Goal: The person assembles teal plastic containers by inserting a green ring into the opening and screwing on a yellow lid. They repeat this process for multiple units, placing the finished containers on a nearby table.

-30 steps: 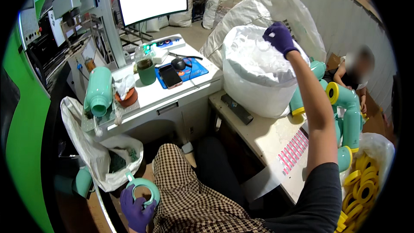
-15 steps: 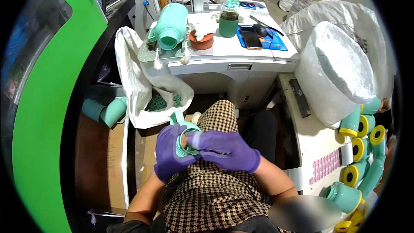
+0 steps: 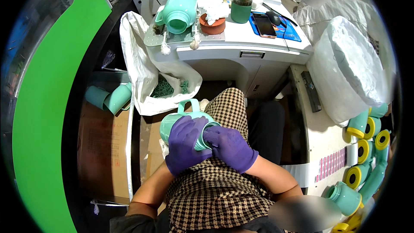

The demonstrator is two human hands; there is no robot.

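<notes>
Hands stay low on the checked lap — left hand (image 3: 184,144) and right hand (image 3: 230,146) both gripping the mint-green jug (image 3: 183,123), now nearer the camera than before.

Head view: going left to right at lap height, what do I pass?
Green panel → mint jugs on the floor → left hand gripping the mint jug → right hand at the jug's mouth → label strip → yellow-capped mint jugs.

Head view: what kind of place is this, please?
Probably a small factory workstation: many identical green jugs stacked at right, big white sacks, and a worktable. Both gloved hands, left hand and right hand, hold one green jug.
</notes>
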